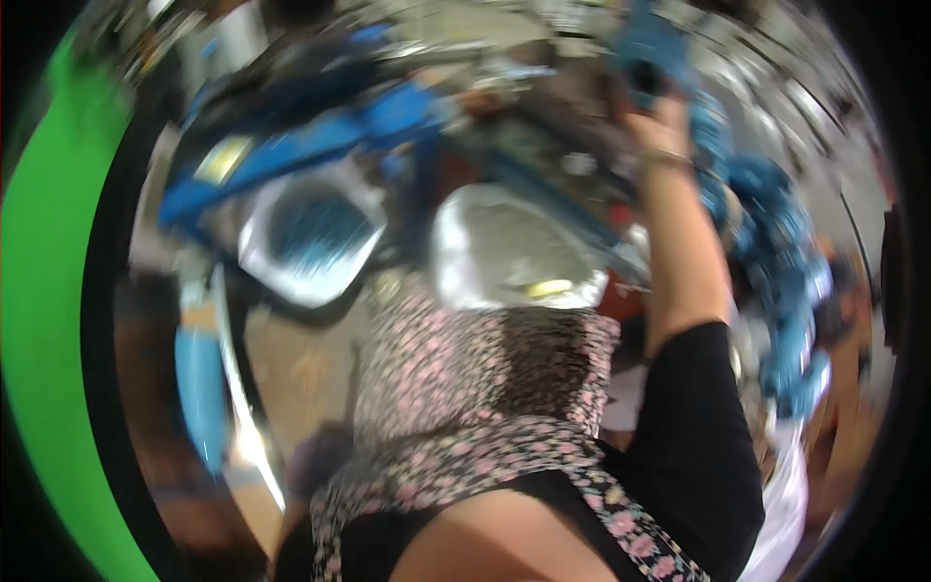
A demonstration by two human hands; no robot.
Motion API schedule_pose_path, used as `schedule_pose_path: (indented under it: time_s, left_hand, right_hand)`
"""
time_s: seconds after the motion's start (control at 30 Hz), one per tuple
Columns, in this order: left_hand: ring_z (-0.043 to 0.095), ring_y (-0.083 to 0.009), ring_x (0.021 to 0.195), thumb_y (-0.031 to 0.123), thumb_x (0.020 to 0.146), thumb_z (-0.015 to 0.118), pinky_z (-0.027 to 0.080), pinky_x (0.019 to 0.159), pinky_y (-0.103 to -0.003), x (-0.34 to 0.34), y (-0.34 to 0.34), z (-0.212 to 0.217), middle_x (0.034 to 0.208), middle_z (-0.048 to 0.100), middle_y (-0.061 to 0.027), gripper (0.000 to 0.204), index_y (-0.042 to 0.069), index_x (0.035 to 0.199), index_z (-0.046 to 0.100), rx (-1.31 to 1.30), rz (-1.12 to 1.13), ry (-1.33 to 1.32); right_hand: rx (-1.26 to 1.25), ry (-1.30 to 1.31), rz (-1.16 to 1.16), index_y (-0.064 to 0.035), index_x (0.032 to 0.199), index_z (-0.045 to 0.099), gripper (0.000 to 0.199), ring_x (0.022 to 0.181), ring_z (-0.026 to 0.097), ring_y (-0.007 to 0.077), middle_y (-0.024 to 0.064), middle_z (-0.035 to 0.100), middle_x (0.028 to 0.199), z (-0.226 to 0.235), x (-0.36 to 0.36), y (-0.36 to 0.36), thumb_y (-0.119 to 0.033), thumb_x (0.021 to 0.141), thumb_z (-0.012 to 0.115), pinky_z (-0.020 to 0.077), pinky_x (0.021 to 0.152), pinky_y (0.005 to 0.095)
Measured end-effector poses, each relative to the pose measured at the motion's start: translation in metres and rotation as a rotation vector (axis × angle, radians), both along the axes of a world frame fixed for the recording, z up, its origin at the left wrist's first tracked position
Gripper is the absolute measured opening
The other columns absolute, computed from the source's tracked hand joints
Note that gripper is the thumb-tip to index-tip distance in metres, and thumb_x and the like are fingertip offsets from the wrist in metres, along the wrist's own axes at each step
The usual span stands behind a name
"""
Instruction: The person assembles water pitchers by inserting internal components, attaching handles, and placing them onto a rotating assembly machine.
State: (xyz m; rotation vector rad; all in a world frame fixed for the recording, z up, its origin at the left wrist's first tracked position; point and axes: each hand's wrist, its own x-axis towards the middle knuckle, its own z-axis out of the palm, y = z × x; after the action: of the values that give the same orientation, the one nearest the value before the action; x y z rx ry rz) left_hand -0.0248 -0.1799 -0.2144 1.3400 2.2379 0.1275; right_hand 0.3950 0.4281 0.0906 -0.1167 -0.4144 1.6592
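My right arm stretches out to the far right. At its end my right hand (659, 121) is closed around a glossy blue piece with a dark round opening (652, 48); motion blur hides its exact kind. Below and to the right of that hand runs a row of similar glossy blue rounded pieces (776, 223). My left hand does not show. In front of my flowered apron (436, 359) are two white-lined containers. The left liner (276, 276) holds many thin blue bits. In the right liner (456, 276) lies a small yellow item (548, 288).
A blue frame (291, 145) with a pale label crosses the left, above the containers. A long blue object (201, 393) hangs at the left beside a shiny strip. A green surface (44, 320) fills the left edge. A translucent bag (784, 504) hangs at the lower right.
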Motion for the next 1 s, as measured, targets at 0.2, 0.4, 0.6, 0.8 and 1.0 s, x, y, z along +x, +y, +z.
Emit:
schedule_pose_path:
  time_s: [0.2,0.4,0.6,0.8,1.0]
  left_hand:
    - [0.061,-0.0325,0.1,0.025,0.087,0.053,0.048,0.088,-0.044,-0.01,-0.043,-0.043,0.106,0.064,-0.0149,0.026,0.011,0.106,0.063,0.214,0.049,0.162]
    - [0.062,-0.0328,0.099,0.028,0.085,0.055,0.049,0.088,-0.04,-0.058,-0.058,-0.045,0.104,0.066,-0.014,0.03,0.007,0.105,0.064,0.74,0.334,0.514]
    - [0.06,-0.0378,0.107,0.048,0.083,0.057,0.045,0.089,-0.045,-0.182,-0.137,0.006,0.12,0.06,-0.0241,0.061,-0.005,0.112,0.062,0.171,1.218,0.193]
    - [0.058,-0.0375,0.108,0.04,0.086,0.056,0.044,0.092,-0.042,-0.204,-0.172,-0.047,0.119,0.06,-0.0227,0.051,-0.002,0.114,0.061,0.36,1.492,0.073]
    - [0.056,-0.0372,0.109,0.031,0.089,0.054,0.043,0.096,-0.039,-0.161,-0.051,0.09,0.118,0.06,-0.0214,0.04,0.001,0.115,0.061,0.92,1.216,0.397]
  right_hand:
    - [0.038,-0.165,0.158,0.0004,0.138,0.038,0.068,0.128,0.042,0.0386,0.0204,0.043,0.139,0.069,0.088,0.021,-0.013,0.079,0.067,0.038,0.106,0.0555]
    - [0.096,-0.511,0.042,0.0024,0.14,0.034,0.065,0.132,0.039,0.0365,0.0228,0.04,0.141,0.045,0.078,-0.058,-0.033,0.09,0.055,0.0336,0.109,0.0511]
    - [-0.062,-0.916,0.002,-0.0054,0.118,0.055,0.037,0.102,0.063,0.0247,0.0129,0.063,0.117,-0.081,0.073,-0.185,-0.035,0.098,0.047,0.051,0.089,0.0388]
    - [-0.498,-0.986,-0.016,-0.0115,0.103,0.063,0.026,0.09,0.062,0.0166,0.0038,0.068,0.099,-0.184,0.122,-0.252,-0.034,0.094,0.054,0.0483,0.083,0.0327]
    - [-0.143,-1.026,0.053,-0.0037,0.116,0.056,0.026,0.082,0.061,0.0124,0.0049,0.065,0.096,-0.14,0.034,-0.27,-0.017,0.094,0.056,0.049,0.07,0.0247]
